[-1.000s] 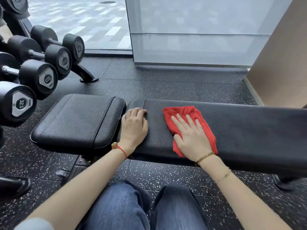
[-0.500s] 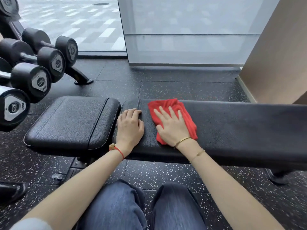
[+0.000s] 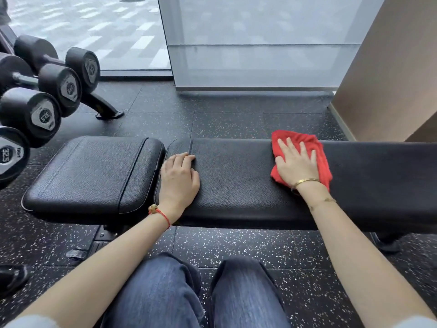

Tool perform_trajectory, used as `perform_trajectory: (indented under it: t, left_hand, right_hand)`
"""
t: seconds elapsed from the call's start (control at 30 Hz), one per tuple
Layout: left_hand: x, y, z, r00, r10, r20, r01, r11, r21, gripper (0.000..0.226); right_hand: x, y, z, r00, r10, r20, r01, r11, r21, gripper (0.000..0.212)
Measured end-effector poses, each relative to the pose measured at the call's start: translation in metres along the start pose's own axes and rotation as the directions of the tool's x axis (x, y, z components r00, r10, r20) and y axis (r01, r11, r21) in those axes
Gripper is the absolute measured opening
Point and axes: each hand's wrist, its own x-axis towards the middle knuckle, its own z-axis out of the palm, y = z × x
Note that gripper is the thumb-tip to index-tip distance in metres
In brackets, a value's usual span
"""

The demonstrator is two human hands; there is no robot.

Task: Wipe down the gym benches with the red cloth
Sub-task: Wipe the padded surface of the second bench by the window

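While the right hand (image 3: pixel 296 165) presses the red cloth (image 3: pixel 314 147) flat, fingers (image 3: pixel 290 144) straight and spread, on the long black bench pad (image 3: pixel 236 181), the left hand (image 3: pixel 179 178) rests near the pad's left end, fingers loosely bent, holding nothing.

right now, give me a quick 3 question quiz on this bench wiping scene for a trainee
1. Multiple choice: the red cloth lies under which hand? A) left hand B) right hand C) neither
2. True or false: the left hand rests on the long pad, near the gap beside the seat pad.
3. Fill in: the rack to the person's left holds ______.

Key:
1. B. The right hand presses the cloth flat with its fingers spread.
2. True.
3. Dumbbells.
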Motion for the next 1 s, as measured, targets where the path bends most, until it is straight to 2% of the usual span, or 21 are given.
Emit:
perform_trajectory:
  t: [0.07, 0.13, 0.23, 0.3, 0.37, 0.47, 0.67, 0.83, 0.9, 1.0]
  left_hand:
    - [0.000, 0.000, -0.001, 1.000, -0.002, 0.000, 0.002, 1.000, 0.012, 0.040]
    - [0.001, 0.001, -0.002, 1.000, -0.003, 0.007, 0.003, 1.000, 0.016, 0.041]
    - [0.001, 0.002, -0.003, 1.000, 0.008, 0.028, -0.009, 1.000, 0.024, 0.041]
    - [0.001, 0.001, -0.004, 0.999, 0.012, 0.049, -0.015, 0.998, 0.055, 0.042]
    - [0.003, 0.005, -0.005, 0.998, -0.010, 0.055, 0.006, 0.998, 0.061, 0.041]
    - [0.004, 0.025, -0.005, 0.999, -0.004, 0.049, 0.001, 0.999, 0.042, 0.040]
    - [0.009, 0.078, 0.011, 0.980, 0.163, 0.110, -0.167, 0.985, 0.032, 0.045]
    - [0.001, 0.108, 0.034, 0.978, 0.122, 0.169, -0.125, 0.992, 0.007, 0.044]
    - [-0.002, 0.114, 0.039, 0.983, 0.080, 0.163, -0.080, 0.997, -0.010, 0.043]
    - [-0.004, 0.116, 0.042, 0.989, 0.059, 0.134, -0.058, 0.998, -0.008, 0.043]
  right_hand:
    - [0.005, -0.027, 0.003, 0.999, -0.046, 0.013, 0.046, 0.999, 0.005, 0.059]
    - [-0.005, -0.057, 0.008, 0.985, -0.170, 0.023, 0.170, 0.985, 0.011, 0.059]
    - [-0.036, -0.089, 0.019, 0.928, -0.372, 0.034, 0.373, 0.928, -0.007, 0.061]
    - [-0.056, -0.091, 0.023, 0.892, -0.451, 0.032, 0.451, 0.892, -0.021, 0.062]
    - [-0.070, -0.076, 0.022, 0.885, -0.466, 0.015, 0.466, 0.885, -0.018, 0.062]
    - [-0.083, -0.037, 0.019, 0.914, -0.405, -0.022, 0.405, 0.914, -0.017, 0.063]
    - [-0.072, 0.051, 0.005, 0.987, -0.145, -0.073, 0.144, 0.989, -0.016, 0.061]
    - [-0.022, 0.087, -0.010, 0.990, 0.125, -0.068, -0.124, 0.992, 0.022, 0.059]
    - [-0.006, 0.074, -0.011, 0.987, 0.154, -0.054, -0.152, 0.988, 0.033, 0.059]
    - [-0.002, 0.040, -0.007, 0.999, 0.030, -0.038, -0.029, 0.999, 0.014, 0.059]
